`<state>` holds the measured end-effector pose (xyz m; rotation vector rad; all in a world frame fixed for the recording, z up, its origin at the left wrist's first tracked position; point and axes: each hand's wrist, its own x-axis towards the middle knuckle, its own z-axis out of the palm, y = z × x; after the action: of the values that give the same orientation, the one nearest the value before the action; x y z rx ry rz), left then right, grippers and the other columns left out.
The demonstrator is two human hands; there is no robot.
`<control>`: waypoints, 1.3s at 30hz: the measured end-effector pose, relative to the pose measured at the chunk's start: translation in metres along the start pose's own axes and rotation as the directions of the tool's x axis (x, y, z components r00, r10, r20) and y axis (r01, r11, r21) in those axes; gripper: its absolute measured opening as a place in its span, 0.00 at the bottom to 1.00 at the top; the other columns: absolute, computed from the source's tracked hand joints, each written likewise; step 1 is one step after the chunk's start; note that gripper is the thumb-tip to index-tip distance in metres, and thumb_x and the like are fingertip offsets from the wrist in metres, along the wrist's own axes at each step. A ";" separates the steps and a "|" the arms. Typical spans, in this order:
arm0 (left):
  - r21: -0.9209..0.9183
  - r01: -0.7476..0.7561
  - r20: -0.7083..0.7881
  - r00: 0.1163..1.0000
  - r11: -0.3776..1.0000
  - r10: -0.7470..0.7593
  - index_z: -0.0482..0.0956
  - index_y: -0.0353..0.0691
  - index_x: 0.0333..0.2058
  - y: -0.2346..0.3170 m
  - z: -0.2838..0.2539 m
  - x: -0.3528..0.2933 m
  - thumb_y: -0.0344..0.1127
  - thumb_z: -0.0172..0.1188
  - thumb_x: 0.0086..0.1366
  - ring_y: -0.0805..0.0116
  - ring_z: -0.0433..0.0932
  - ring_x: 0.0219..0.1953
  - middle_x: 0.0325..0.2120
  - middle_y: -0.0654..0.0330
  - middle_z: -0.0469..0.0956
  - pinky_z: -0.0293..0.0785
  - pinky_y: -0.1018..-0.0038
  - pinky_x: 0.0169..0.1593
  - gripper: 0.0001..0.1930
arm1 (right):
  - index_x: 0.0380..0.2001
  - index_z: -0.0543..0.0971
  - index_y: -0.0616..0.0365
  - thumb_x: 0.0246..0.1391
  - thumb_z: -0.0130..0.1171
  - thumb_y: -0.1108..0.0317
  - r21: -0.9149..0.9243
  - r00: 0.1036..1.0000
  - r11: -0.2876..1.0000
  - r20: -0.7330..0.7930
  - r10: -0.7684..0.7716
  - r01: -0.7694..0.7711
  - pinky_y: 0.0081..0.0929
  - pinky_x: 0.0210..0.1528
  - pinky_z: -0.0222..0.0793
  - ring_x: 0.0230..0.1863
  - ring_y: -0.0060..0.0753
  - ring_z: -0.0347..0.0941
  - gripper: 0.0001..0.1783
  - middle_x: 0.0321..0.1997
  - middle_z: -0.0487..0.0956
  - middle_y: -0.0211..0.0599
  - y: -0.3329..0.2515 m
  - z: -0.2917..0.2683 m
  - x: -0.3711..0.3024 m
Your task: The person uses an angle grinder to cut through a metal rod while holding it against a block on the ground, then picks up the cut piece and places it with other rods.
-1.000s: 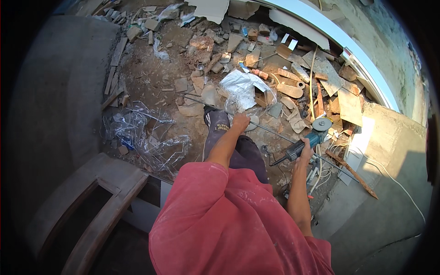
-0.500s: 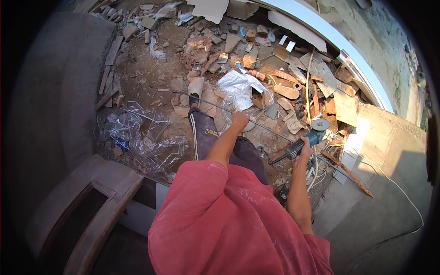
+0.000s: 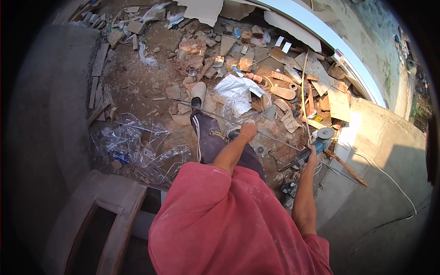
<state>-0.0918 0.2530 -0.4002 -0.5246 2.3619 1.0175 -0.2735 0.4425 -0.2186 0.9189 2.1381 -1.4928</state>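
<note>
My left hand [image 3: 248, 131] is closed around a long thin metal rod [image 3: 278, 140], which slants across in front of my legs from far left to near right. In my right hand [image 3: 311, 159] is an angle grinder [image 3: 302, 157] with a teal and black body, gripped round its body. The grinder's round grey disc [image 3: 326, 133] points away from me, above the rod. Past the grinder, the rod continues over the concrete at the right. Whether the disc is spinning cannot be told.
Rubble and broken tiles [image 3: 192, 48] cover the ground ahead. A white plastic sack [image 3: 236, 94] lies beyond my left hand, clear plastic wrap [image 3: 133, 140] at left. A wooden stick [image 3: 347, 168] and a pale cable [image 3: 389, 185] lie at right. A wooden frame [image 3: 107, 192] stands near left.
Both hands, with the rod and the grinder, have come slightly nearer to me and to the right. A small round disc on the ground now shows between my hands.
</note>
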 end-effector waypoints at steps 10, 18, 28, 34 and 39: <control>-0.025 -0.117 0.227 0.967 0.993 0.119 0.71 0.50 0.52 -0.010 0.019 0.030 0.52 0.54 0.63 0.46 0.72 0.52 0.49 0.49 0.73 0.59 0.41 0.57 0.22 | 0.24 0.76 0.64 0.32 0.67 0.64 -0.335 0.985 0.934 -0.073 -0.156 0.124 0.26 0.23 0.67 0.20 0.28 0.72 0.16 0.20 0.75 0.34 0.022 -0.009 0.038; -0.246 -0.318 0.118 0.928 0.916 0.354 0.79 0.36 0.39 -0.003 0.046 0.066 0.47 0.52 0.66 0.42 0.77 0.39 0.31 0.41 0.79 0.71 0.56 0.46 0.19 | 0.25 0.80 0.57 0.31 0.68 0.59 -0.525 0.956 0.832 -0.104 -0.273 0.180 0.30 0.29 0.68 0.24 0.28 0.72 0.16 0.24 0.78 0.32 0.063 -0.025 0.086; -0.070 -0.155 -0.044 0.987 0.986 0.152 0.84 0.38 0.34 -0.100 0.023 0.023 0.46 0.58 0.62 0.43 0.75 0.36 0.30 0.43 0.77 0.70 0.56 0.42 0.16 | 0.27 0.74 0.58 0.36 0.65 0.62 0.095 0.967 0.963 0.039 0.250 -0.253 0.27 0.27 0.65 0.23 0.28 0.69 0.15 0.25 0.73 0.30 0.140 0.026 0.031; -0.040 -0.121 -0.093 0.989 0.992 0.117 0.83 0.39 0.35 -0.215 -0.026 -0.005 0.43 0.56 0.63 0.47 0.74 0.37 0.29 0.48 0.74 0.69 0.58 0.42 0.14 | 0.33 0.74 0.61 0.38 0.64 0.69 0.147 0.963 0.954 0.110 0.246 -0.261 0.26 0.27 0.67 0.23 0.29 0.72 0.16 0.26 0.76 0.32 0.194 0.122 -0.045; -0.037 -0.187 -0.070 0.980 0.982 0.184 0.82 0.43 0.35 -0.240 -0.049 -0.010 0.40 0.55 0.63 0.52 0.72 0.41 0.31 0.53 0.75 0.68 0.61 0.46 0.10 | 0.34 0.74 0.62 0.39 0.64 0.68 0.112 0.970 0.963 0.029 0.242 -0.244 0.24 0.31 0.69 0.28 0.28 0.73 0.17 0.27 0.75 0.31 0.211 0.155 -0.065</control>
<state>0.0283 0.0635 -0.4982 -0.3638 2.4890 1.1515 -0.0900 0.3269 -0.3784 1.1602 1.8650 -1.5034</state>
